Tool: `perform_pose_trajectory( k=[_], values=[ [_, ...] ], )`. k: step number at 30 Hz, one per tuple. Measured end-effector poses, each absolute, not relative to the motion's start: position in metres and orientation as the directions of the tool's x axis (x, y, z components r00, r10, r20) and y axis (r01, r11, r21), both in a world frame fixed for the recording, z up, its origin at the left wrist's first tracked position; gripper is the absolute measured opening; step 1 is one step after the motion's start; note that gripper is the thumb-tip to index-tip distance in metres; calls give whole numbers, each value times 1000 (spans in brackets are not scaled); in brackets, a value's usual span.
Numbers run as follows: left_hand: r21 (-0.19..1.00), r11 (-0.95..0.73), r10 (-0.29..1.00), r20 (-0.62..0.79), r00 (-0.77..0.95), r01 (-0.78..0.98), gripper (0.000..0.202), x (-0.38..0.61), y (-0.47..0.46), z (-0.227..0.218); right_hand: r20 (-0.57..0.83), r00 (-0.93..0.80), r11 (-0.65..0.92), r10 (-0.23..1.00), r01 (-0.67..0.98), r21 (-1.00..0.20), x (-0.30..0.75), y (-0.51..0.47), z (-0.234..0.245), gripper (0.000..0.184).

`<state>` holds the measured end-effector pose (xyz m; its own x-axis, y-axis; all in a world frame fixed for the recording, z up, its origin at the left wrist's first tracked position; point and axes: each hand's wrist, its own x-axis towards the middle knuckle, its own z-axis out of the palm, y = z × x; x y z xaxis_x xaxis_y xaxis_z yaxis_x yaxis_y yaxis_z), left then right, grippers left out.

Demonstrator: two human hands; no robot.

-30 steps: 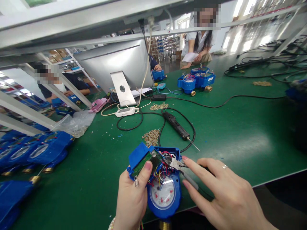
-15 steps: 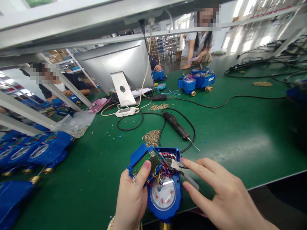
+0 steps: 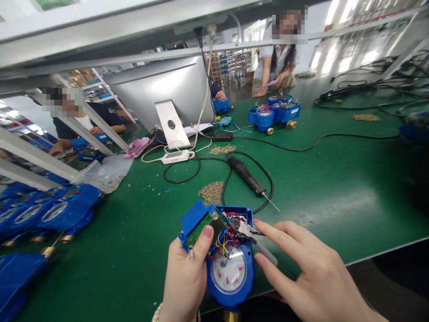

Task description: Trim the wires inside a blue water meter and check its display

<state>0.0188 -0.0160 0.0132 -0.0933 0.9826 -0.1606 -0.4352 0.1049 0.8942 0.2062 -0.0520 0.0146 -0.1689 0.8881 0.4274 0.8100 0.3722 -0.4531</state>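
My left hand grips a blue cover with a green circuit board in it, the thumb pressed on the board. Beneath and beside it is an opened blue water meter with a round white dial and a brass fitting at its lower end. Red, yellow and white wires run between board and meter body. My right hand has its fingers around the grey-handled pliers. Their jaws reach into the meter's open compartment among the wires; the exact tip contact is hidden.
Beyond the meter lie a pile of small screws and a black electric screwdriver with its cable. More blue meters stand at the left and others farther back. A monitor stands behind; co-workers are across the bench.
The board and my left thumb have shifted very slightly to the right. The pliers stay nearly in place. At far left, a co-worker's hand has come into sight.
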Motion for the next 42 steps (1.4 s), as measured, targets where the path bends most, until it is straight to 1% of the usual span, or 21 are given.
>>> perform_pose_trajectory(
  k=[2, 5, 17, 20, 23, 25, 26, 28, 30, 31, 33, 34, 35, 36, 37, 38, 39, 40, 41, 42],
  values=[
    [897, 105, 982, -161, -96, -429, 34, 19, -16, 13, 432, -166, 371, 886, 813, -450, 206, -52, 15, 39],
    [902, 110, 981, -165, -98, -417, 32, 18, -17, 12, 459, -171, 380, 872, 828, -413, 206, -52, 15, 39],
    [884, 98, 984, -153, -85, -458, 36, 18, -19, 13, 510, -192, 392, 838, 862, -320, 203, -53, 16, 41],
    [859, 111, 984, -165, -64, -500, 44, 18, -18, 12, 507, -192, 404, 840, 845, -350, 203, -53, 14, 39],
    [835, 135, 984, -174, -23, -534, 52, 16, -15, 11, 479, -176, 410, 860, 798, -442, 205, -52, 11, 39],
    [825, 159, 982, -188, 3, -542, 52, 13, -13, 11, 397, -160, 379, 904, 730, -569, 205, -51, 10, 37],
    [821, 173, 980, -196, 16, -544, 51, 12, -12, 11, 327, -154, 340, 932, 680, -650, 205, -50, 11, 36],
    [816, 202, 977, -206, 55, -542, 48, 9, -10, 11, 158, -144, 212, 977, 550, -808, 202, -48, 13, 32],
    [819, 223, 974, -208, 87, -530, 44, 7, -9, 11, -11, -155, 48, 988, 373, -927, 199, -45, 15, 32],
    [823, 230, 973, -212, 95, -520, 42, 6, -9, 11, -86, -173, -36, 981, 275, -961, 199, -43, 15, 34],
    [831, 242, 970, -228, 90, -500, 40, 5, -8, 12, -201, -196, -180, 960, 118, -977, 201, -39, 13, 44],
    [835, 245, 968, -238, 78, -493, 39, 4, -7, 12, -227, -171, -214, 959, 91, -973, 205, -36, 11, 49],
    [837, 246, 967, -244, 69, -489, 37, 4, -7, 13, -223, -110, -211, 968, 114, -971, 210, -33, 7, 51],
    [839, 244, 967, -245, 63, -487, 36, 3, -6, 14, -185, -21, -177, 983, 192, -965, 218, -30, 3, 51],
    [839, 242, 968, -243, 62, -486, 34, 3, -6, 14, -115, 73, -133, 991, 322, -937, 226, -26, -2, 49],
    [840, 238, 969, -239, 61, -488, 33, 2, -5, 15, -23, 142, -90, 990, 486, -870, 236, -22, -9, 47],
    [841, 231, 971, -231, 62, -489, 32, 2, -4, 16, 69, 183, -69, 981, 652, -755, 246, -18, -17, 46],
    [845, 220, 974, -217, 63, -488, 32, 2, -3, 16, 133, 199, -80, 971, 793, -604, 256, -15, -25, 47],
    [851, 208, 977, -201, 67, -481, 32, 2, -2, 17, 183, 195, -94, 964, 887, -452, 266, -11, -33, 48],
    [862, 193, 981, -181, 71, -469, 33, 2, 0, 18, 219, 169, -92, 961, 942, -323, 275, -7, -41, 49]
  ],
)
